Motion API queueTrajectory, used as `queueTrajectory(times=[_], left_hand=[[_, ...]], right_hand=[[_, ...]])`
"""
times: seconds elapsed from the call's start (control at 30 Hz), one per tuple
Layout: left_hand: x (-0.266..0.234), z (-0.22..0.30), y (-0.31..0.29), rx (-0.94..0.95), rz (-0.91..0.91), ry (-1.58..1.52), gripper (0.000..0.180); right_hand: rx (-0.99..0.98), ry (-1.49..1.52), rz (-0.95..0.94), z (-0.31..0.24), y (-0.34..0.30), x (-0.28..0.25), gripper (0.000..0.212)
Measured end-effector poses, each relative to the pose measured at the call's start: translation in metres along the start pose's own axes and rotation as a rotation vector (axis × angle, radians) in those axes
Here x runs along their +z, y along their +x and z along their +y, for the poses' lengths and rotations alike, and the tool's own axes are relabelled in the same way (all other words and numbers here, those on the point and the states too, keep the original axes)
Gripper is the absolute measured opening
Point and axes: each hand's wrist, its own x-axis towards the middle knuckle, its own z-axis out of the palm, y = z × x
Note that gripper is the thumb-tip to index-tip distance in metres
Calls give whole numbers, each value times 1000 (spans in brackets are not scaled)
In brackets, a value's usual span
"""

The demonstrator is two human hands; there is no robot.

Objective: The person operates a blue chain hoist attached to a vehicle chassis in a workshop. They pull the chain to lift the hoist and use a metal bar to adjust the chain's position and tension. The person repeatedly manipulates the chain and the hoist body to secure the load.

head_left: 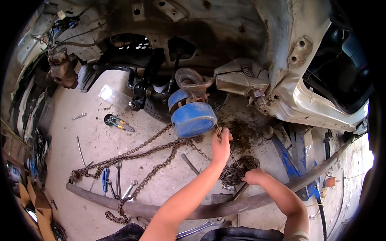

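Observation:
A blue chain hoist (194,119) hangs at the centre, its rusty hook (192,80) joined to a steel pulling clamp (241,76) that grips the car body. Just below the hoist's right side, my left hand (221,145) is closed around a thin hand chain. Lower and to the right, my right hand (254,176) is closed on the same chain, beside a heaped pile of chain (235,170). The chain runs taut between both hands. Heavier load chains (138,149) stretch from the hoist toward the lower left.
A long curved metal pipe (241,204) crosses the floor before me. Pliers (119,122), a small wrench (79,116) and several other tools lie to the left. A blue steel frame (295,160) stands at right. Overhead is the stripped car body (225,24); a cardboard box (38,203) sits lower left.

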Motion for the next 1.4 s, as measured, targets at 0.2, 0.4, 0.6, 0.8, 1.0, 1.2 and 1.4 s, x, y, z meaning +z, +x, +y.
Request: queueTrajectory(times=[0.2,0.4,0.6,0.8,1.0,1.2,1.4], left_hand=[[2,0,-28,217,109,642,40],[-4,-84,-132,-146,-494,934,45],[-25,-97,-110,-81,-661,1344,40],[-21,-16,-25,-194,-123,88,53],[3,7,6,-215,-45,-69,28],[18,-27,-48,-3,-53,604,39],[-4,-142,-136,-280,-967,1058,42]], right_hand=[[-12,287,512,15,5,-62,31],[-399,1656,372,-62,-16,-153,64],[-252,832,1069,-47,-22,-106,36],[-146,759,635,-2,-9,-36,53],[125,382,170,42,-5,21,58],[189,348,558,56,-3,-20,51],[-494,1542,453,-53,-32,-149,60]])
